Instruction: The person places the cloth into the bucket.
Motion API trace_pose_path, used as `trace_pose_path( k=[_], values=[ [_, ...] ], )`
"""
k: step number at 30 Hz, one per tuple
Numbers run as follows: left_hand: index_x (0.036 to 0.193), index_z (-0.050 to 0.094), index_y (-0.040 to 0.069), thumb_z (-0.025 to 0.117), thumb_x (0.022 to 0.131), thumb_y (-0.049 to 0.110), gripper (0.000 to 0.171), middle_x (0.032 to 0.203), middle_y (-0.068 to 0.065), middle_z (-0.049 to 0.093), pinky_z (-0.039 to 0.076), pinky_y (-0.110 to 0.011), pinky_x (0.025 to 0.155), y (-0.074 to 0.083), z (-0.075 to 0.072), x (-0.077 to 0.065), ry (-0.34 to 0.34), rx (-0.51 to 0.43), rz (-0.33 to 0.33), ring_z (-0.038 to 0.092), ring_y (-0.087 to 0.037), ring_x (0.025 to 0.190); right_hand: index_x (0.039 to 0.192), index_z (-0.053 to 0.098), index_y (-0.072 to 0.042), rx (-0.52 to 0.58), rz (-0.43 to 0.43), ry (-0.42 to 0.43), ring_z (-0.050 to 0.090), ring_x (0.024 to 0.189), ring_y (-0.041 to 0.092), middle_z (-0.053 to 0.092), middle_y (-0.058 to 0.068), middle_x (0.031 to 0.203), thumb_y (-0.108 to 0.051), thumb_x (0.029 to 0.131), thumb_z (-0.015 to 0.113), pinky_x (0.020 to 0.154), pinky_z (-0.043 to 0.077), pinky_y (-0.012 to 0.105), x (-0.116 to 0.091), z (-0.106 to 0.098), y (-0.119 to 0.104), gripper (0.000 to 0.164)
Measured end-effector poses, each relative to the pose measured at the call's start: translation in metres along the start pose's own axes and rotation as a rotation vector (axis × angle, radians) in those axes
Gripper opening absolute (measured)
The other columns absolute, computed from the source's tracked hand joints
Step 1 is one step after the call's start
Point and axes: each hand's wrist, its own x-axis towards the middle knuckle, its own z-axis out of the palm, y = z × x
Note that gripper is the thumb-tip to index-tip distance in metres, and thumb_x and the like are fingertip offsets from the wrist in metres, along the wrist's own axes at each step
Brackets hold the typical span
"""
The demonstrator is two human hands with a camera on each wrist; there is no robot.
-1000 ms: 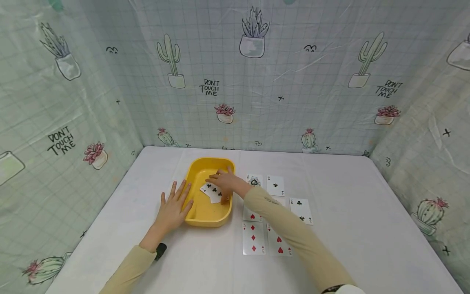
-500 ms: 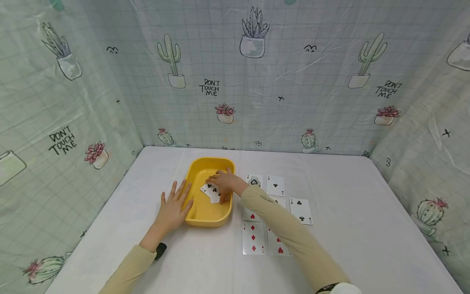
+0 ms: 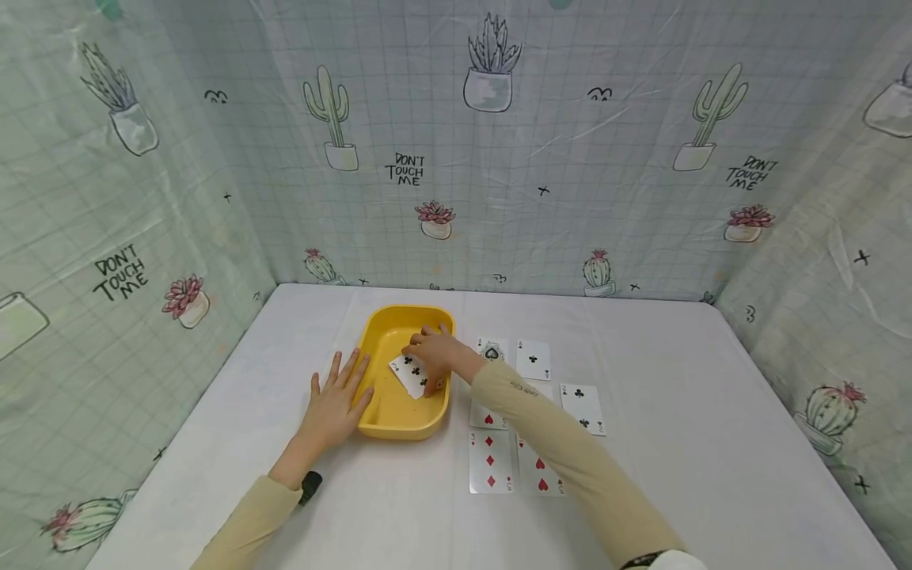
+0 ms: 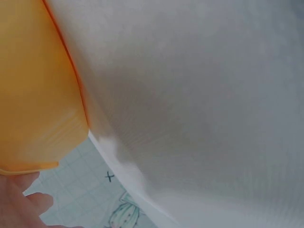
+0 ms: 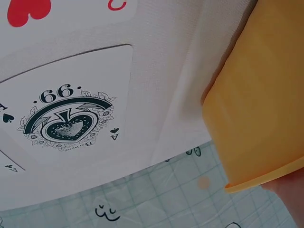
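Observation:
My left hand (image 3: pixel 335 404) rests with spread, straight fingers on the left rim of a yellow plastic tray (image 3: pixel 381 412). In the left wrist view, some of its fingertips show at the tray's rim. Inside the tray lies a playing card (image 3: pixel 408 374) with a line of black clubs. My right hand (image 3: pixel 436 355) reaches over the tray's right wall and grips this card, thumb at the near side and curled fingers at the far side. The hand covers part of the card, and whether others lie beneath cannot be told.
Right of the tray lie face-up cards: an ace of spades (image 5: pixel 69 121), an ace of clubs (image 3: pixel 533 360), a two of clubs (image 3: pixel 583 409), a three of diamonds (image 3: pixel 490 461) and a three of hearts (image 3: pixel 541 475). The right forearm covers some. Patterned cloth hangs behind the white table (image 3: pixel 677 380).
In the tray, the clubs card has turned slightly, and the second card edge seen below it is no longer visible. My right fingers have curled in closer. The left hand has stayed still.

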Motion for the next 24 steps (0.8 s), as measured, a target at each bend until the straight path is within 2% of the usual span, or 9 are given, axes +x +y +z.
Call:
trace_pose_path(
  k=[5,11,16,21,24],
  values=[
    [0.143,0.022,0.014,0.04,0.093,0.036,0.058,0.15,-0.007,0.017,0.014,-0.069,0.098,0.001,0.001,0.0,-0.002,0.001,0.003,0.009,-0.037,0.137,0.136,0.036,-0.023,-0.015,0.01,0.043,0.029,0.127,0.022,0.037,0.001,0.136,-0.062,0.059,0.07,0.107,0.022,0.051,-0.004,0.002,-0.002,0.092],
    [0.142,0.023,0.014,0.04,0.093,0.037,0.057,0.15,-0.007,0.018,0.014,-0.07,0.097,0.002,0.001,0.001,-0.001,0.008,0.014,0.009,-0.037,0.137,0.137,0.03,-0.013,-0.03,-0.012,0.115,0.029,0.129,0.022,0.032,0.004,0.141,-0.061,0.062,0.067,0.106,0.027,0.044,-0.013,-0.002,-0.002,0.097],
    [0.142,0.025,0.013,0.041,0.092,0.035,0.057,0.15,-0.008,0.019,0.013,-0.07,0.097,0.002,-0.001,0.003,0.009,0.0,0.025,0.01,-0.038,0.137,0.139,0.028,-0.011,-0.026,-0.043,0.224,0.032,0.128,0.023,0.035,0.006,0.138,-0.065,0.062,0.065,0.105,0.029,0.046,-0.026,-0.012,0.002,0.101],
    [0.142,0.023,0.014,0.041,0.092,0.035,0.057,0.15,-0.009,0.018,0.013,-0.07,0.097,0.001,-0.002,0.004,-0.001,0.004,0.017,0.01,-0.039,0.137,0.137,0.033,-0.011,-0.001,-0.043,0.309,0.032,0.125,0.023,0.037,0.005,0.135,-0.056,0.062,0.071,0.101,0.028,0.047,-0.039,-0.02,0.009,0.095],
    [0.142,0.023,0.015,0.04,0.092,0.036,0.057,0.15,-0.008,0.018,0.013,-0.07,0.097,0.0,-0.001,0.003,-0.008,0.006,0.005,0.009,-0.039,0.137,0.136,0.034,-0.011,-0.001,-0.047,0.341,0.031,0.124,0.022,0.037,0.005,0.135,-0.057,0.063,0.07,0.098,0.03,0.044,-0.045,-0.021,0.011,0.094]
  ],
)
